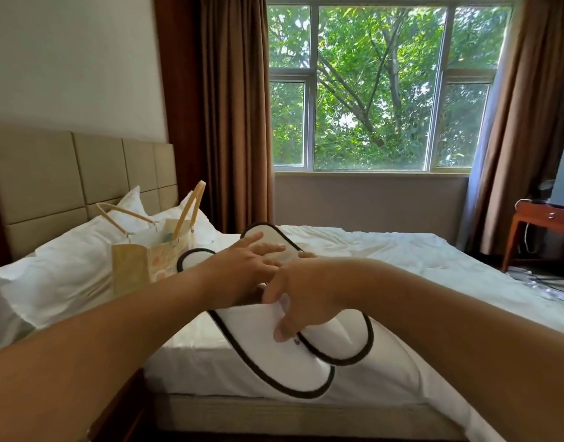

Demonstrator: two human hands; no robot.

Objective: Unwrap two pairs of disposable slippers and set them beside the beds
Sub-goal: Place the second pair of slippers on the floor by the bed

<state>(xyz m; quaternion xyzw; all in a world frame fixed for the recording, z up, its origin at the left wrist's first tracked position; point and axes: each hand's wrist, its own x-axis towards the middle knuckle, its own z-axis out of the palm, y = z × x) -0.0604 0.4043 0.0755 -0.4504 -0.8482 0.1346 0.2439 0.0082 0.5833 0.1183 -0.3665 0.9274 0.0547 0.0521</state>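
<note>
Both arms out over the near edge of the bed (386,250). My right hand (301,298) curls down onto a pair of white slippers (274,352) with dark trim; fingertips press and pinch the white upper of the slippers near the middle, thumb side hidden from me. The pair overlaps, toes pointing toward me and hanging past the mattress edge.

My left hand (242,266) sits just beyond the right, fingers spread loose, reaching over the far ends of the slippers (271,237), whose soles rise behind the hands. Cannot tell whether the left hand actually grips anything; palm is turned away.

Left of the hands, a tan paper bag (146,260) with pale handles stands upright on the bed, near the white pillows (83,250). Beige headboard (51,186) far left. Window (370,90) and brown curtains (229,106) beyond. Wooden side table (536,224) far right.
</note>
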